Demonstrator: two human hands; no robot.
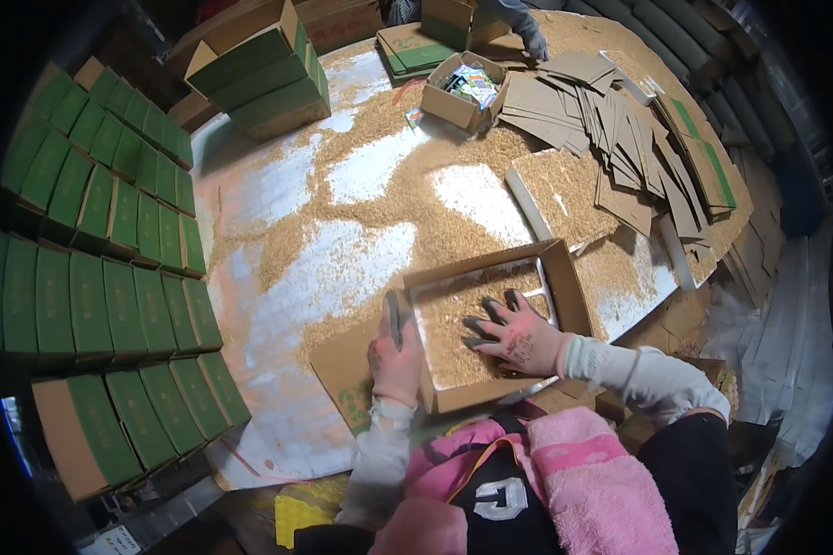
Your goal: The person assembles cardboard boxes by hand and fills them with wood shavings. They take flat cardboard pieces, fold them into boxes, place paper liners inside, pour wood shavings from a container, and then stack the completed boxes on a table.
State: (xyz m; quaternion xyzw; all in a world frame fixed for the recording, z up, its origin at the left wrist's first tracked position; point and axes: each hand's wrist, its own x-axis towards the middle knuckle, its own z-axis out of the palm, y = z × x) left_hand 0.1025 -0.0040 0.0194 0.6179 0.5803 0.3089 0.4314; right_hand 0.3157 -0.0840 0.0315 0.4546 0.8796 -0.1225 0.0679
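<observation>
The left gloved hand (396,356) is touching the left wall of the cardboard box (569,289), its grip unclear; the right gloved hand (520,339) is resting on sawdust-like filling (446,326) inside, fingers standing apart.

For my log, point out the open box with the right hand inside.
The cardboard box at lower centre: only there is the right hand, spread over grainy filling; the farther, smaller carton holds colourful packets.

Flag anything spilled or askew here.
Loose tan flakes lie strewn across the white tabletop, outside the nearest open box, as if spilled. The cardboard sheets at upper right are fanned out crookedly, unlike the neatly lined green boxes at left.
</observation>
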